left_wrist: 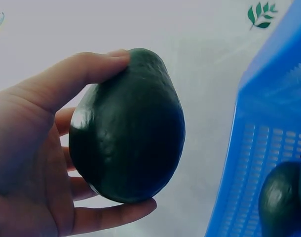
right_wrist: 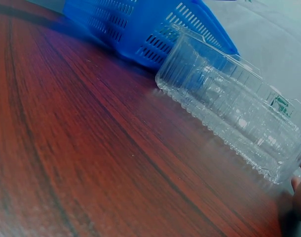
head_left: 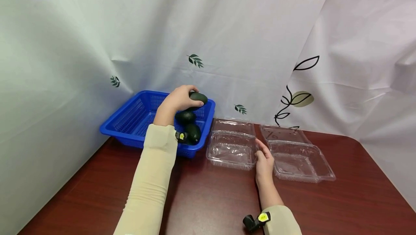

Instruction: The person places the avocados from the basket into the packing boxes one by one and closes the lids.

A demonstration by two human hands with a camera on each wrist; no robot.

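The left arm is stretching forward over the tabletop (head_left: 211, 199), and the left hand (head_left: 180, 99) is bending rightward at the wrist above the blue basket (head_left: 125, 139). That grip is pinching a dark green avocado (head_left: 199, 99), which is hanging over the basket's right end; in the left wrist view the thumb is pressing near the narrow end while the fingers are curling behind, one fingertip supporting the broad end. Two more avocados (head_left: 193, 134) are sitting below in the basket, close to the forearm. Over on the other side, the right forearm is angling up and inward, and the right hand (head_left: 264, 162) is resting against the right side of the nearer clear box (head_left: 232, 152), its grip spreading loosely, thumb parted from extended fingers. That box is standing lid-up just beside the basket, while a second clear box (head_left: 297, 161) is lying open to the hand's right.
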